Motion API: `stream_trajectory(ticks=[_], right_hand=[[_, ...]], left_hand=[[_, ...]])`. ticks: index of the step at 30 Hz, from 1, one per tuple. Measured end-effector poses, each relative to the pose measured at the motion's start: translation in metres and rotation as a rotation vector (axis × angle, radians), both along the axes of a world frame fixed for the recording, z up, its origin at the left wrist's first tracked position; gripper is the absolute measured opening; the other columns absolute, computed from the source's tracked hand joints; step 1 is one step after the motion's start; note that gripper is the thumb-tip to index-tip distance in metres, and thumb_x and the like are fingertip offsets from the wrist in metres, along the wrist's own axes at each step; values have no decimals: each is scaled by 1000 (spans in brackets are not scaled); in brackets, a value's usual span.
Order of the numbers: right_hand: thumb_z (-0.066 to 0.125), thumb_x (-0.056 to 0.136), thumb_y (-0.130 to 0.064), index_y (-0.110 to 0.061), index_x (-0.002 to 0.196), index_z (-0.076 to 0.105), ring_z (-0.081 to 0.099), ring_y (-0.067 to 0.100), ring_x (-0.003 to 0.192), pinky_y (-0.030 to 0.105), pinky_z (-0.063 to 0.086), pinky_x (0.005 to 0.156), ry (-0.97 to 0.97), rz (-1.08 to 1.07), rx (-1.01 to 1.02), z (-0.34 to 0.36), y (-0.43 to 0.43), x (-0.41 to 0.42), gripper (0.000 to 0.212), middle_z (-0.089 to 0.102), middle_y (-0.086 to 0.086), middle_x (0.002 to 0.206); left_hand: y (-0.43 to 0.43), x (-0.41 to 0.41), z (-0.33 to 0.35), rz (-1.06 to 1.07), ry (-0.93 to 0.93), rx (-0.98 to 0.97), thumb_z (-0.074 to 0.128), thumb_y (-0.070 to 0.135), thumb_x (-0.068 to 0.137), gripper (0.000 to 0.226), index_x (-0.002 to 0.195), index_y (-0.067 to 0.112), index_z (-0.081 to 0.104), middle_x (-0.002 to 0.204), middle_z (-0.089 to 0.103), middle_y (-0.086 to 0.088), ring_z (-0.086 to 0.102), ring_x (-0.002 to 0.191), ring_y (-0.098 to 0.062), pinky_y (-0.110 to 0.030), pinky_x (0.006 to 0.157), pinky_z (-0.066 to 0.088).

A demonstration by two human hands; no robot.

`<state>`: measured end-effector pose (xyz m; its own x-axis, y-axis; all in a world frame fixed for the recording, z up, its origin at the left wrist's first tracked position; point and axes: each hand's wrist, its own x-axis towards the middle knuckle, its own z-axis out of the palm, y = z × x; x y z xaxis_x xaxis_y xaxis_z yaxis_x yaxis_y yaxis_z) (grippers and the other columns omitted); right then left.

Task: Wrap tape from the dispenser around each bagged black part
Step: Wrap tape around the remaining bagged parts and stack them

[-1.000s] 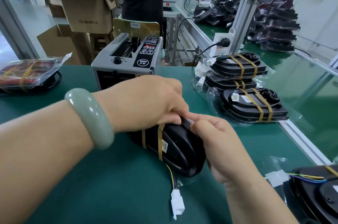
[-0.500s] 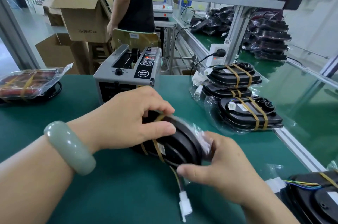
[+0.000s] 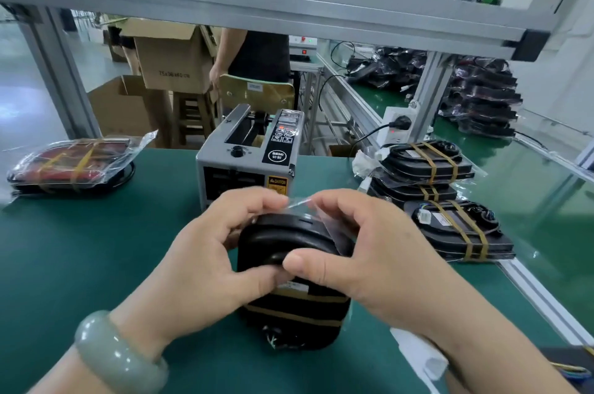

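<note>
— While the bagged black part (image 3: pixel 289 239) stands on end near the worktop's (image 3: pixel 96 265) front edge, how is each grip?
— The left hand (image 3: pixel 205 252) curls round its left side, the right hand (image 3: pixel 369 252) round its right, fingertips pinching the clear bag (image 3: pixel 302 202) above. Two tan tape bands (image 3: pixel 295 299) cross its lower half.
— Behind?
— The dispenser (image 3: pixel 247 162), mid-worktop; taped parts (image 3: pixel 450 200) stacked toward the right edge.

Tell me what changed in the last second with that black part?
The bagged black part was turned from lying crosswise to pointing its taped end at the person. Both hands kept hold: the left hand and right hand now pinch the bag's loose flap at the far end. The tape dispenser and the taped stack stayed put.
</note>
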<state>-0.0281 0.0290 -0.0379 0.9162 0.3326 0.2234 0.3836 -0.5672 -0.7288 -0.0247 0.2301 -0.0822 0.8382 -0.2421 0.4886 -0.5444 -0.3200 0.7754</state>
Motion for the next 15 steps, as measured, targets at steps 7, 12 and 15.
stream_trajectory(ticks=[7, 12, 15], right_hand=[[54, 73, -62, -25, 93, 73, 59, 14, 60, 27, 48, 58, 80, 25, 261, -17, 9, -4, 46, 66, -4, 67], [53, 86, -34, -29, 109, 67, 69, 21, 94, 36, 56, 83, 175, 59, 417, -18, 1, 6, 28, 71, 4, 107], [65, 78, -42, -54, 128, 48, 57, 1, 118, 16, 46, 96, 10, 142, 316, -19, -7, 5, 55, 58, -24, 129]], left_hand=[[7, 1, 1, -58, 161, 100, 82, 38, 54, 66, 114, 48, 56, 106, 68, 17, 66, 95, -4, -10, 78, 48], [12, 2, -5, -118, 266, 29, 85, 40, 48, 68, 110, 50, 58, 109, 69, 14, 66, 99, -7, -14, 81, 49], [10, 6, -3, -111, 297, 25, 84, 42, 48, 66, 109, 48, 59, 108, 70, 9, 67, 99, -10, -23, 83, 52]])
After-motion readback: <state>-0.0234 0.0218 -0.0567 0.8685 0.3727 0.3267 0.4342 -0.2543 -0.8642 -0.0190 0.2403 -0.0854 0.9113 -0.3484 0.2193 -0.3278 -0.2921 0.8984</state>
